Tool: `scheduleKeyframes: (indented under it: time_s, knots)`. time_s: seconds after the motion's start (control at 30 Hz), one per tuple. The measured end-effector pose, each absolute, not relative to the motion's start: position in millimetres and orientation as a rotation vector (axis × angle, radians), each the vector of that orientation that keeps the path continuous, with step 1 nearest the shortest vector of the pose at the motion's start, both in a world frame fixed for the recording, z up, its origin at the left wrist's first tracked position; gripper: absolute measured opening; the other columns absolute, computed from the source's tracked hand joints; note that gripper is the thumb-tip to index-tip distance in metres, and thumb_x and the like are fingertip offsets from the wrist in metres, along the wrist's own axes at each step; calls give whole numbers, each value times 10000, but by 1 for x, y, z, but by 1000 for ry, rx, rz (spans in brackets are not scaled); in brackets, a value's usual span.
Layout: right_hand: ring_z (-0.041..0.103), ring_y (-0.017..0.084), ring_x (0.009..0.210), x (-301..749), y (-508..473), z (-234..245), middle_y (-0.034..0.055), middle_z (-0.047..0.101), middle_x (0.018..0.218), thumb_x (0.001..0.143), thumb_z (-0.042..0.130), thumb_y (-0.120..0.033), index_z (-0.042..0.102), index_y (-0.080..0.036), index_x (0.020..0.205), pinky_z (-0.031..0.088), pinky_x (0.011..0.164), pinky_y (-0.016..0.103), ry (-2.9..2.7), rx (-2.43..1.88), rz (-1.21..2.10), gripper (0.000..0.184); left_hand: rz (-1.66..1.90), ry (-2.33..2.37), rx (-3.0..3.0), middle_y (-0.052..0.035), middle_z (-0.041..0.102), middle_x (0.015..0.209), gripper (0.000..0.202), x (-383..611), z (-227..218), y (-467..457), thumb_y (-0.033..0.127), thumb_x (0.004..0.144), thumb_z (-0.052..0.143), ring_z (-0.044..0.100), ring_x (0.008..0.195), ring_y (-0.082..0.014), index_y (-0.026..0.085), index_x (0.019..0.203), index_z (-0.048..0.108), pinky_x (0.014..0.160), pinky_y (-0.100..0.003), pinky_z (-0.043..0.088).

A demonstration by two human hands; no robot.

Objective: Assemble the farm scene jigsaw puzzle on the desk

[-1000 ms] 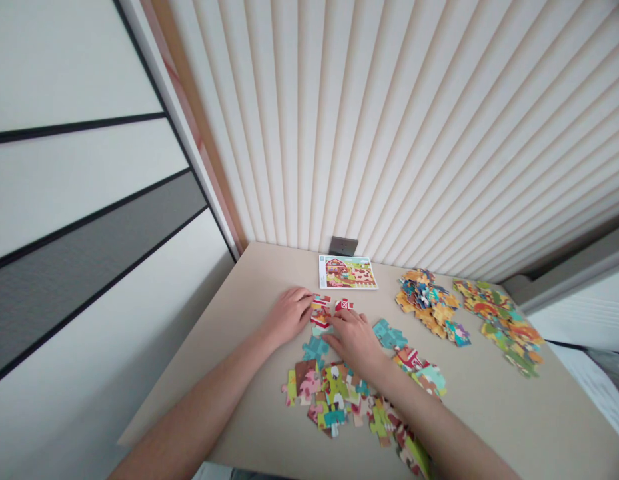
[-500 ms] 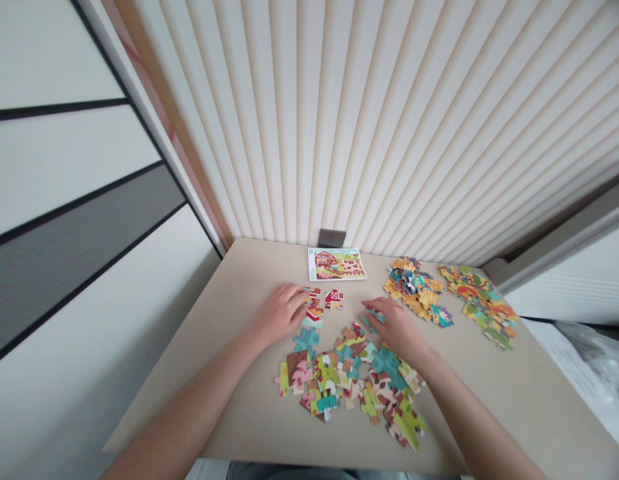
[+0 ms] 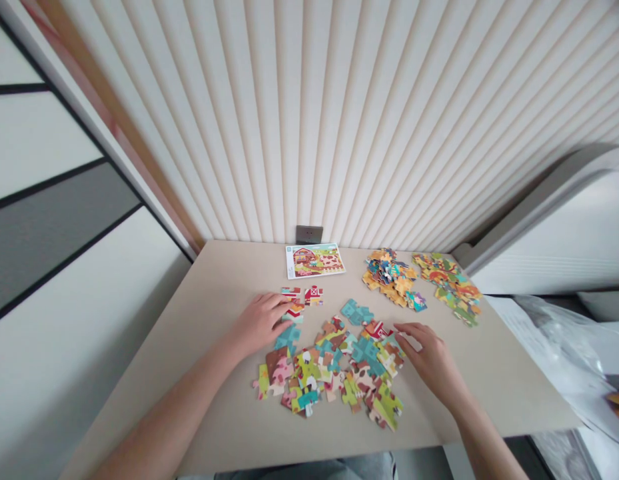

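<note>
My left hand [image 3: 259,325] lies flat on the table, its fingertips against a small red-and-white jigsaw piece group [image 3: 294,311]. Just above sit a striped piece [image 3: 290,292] and a red barn piece [image 3: 313,295]. My right hand [image 3: 429,360] rests at the right edge of a loose pile of farm-picture jigsaw pieces [image 3: 329,377], its fingers apart and holding nothing I can make out. A teal piece [image 3: 356,312] lies at the pile's far edge. Another teal piece [image 3: 288,338] sits by my left hand.
Beyond the hands lie a farm picture card [image 3: 315,261], an orange-and-blue heap of pieces [image 3: 392,280] and a yellow-green heap [image 3: 452,288]. The beige table [image 3: 204,320] meets a ribbed wall with a socket [image 3: 309,235]. Plastic sheeting [image 3: 554,347] lies past the right edge.
My right hand has moved right, to the edge of the pile. A teal piece now lies at the pile's far side. The view has turned, shifting the table lower left.
</note>
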State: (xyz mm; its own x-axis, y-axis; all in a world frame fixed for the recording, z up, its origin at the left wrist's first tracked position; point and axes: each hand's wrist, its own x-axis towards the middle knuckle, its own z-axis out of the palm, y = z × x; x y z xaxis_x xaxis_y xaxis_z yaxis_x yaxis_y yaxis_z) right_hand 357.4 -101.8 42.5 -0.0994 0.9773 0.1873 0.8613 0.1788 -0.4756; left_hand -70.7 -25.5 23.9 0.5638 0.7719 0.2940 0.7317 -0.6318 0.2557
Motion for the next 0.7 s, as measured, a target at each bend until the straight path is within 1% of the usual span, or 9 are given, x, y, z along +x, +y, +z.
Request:
scheduleKeyframes:
  time_s: [0.13,0.23,0.3,0.4,0.47,0.53,0.6,0.7]
  knots:
    - [664,272,1132,344,-98,43,99,715,1234,1022,524,-407,728,-267,1232,527,993,427,-2070,-1691,396,324,600,1301,2661,-94,670,1245,340,-72,19,-22,374,978,652,615,1149,-271,244,1292,666,1037,-470,483]
    - [634,285,1194,334,-92,41,105,700,1286,1004,558,-383,695,-260,1301,493,1052,458,-2110,-1686,415,349,640,1318,2606,-92,651,1229,370,-73,18,-22,372,960,677,615,1141,-268,254,1310,655,1042,-470,490]
    - [626,295,1203,332,-89,38,113,696,1298,986,581,-369,683,-245,1324,481,1064,475,-2121,-1700,420,374,681,1301,2532,-83,626,1238,398,-71,18,-23,346,961,672,613,1146,-257,273,1350,627,1050,-459,497]
    - [632,292,1187,333,-86,36,117,694,1294,967,600,-359,680,-241,1334,479,1061,469,-2125,-1699,461,394,738,1225,2404,-64,591,1257,422,-69,19,-25,289,996,600,618,1159,-222,309,1417,570,1063,-418,506]
    - [640,286,1169,334,-84,35,121,695,1275,957,609,-358,673,-231,1347,483,1053,456,-2115,-1693,500,416,781,1192,2339,-57,588,1241,376,-67,21,-26,256,1019,537,625,1147,-204,307,1388,593,1051,-393,517]
    - [658,280,1121,336,-81,35,124,703,1221,944,617,-365,665,-209,1361,499,1021,442,-2095,-1706,544,448,851,1204,2286,-60,606,1191,311,-67,26,-25,248,1024,515,633,1116,-203,281,1301,652,1021,-380,532]
    - [676,269,1048,337,-79,35,117,709,1149,936,615,-375,655,-192,1376,523,969,424,-2078,-1733,596,478,919,1242,2214,-66,627,1153,265,-69,33,-24,266,1014,538,641,1087,-208,257,1235,684,988,-372,546]
    - [684,251,1003,342,-76,36,99,702,1125,935,599,-375,635,-209,1410,532,936,397,-2087,-1746,653,504,943,1263,2062,-67,652,1142,273,-74,48,-27,306,997,580,660,1046,-203,250,1244,684,906,-333,574]
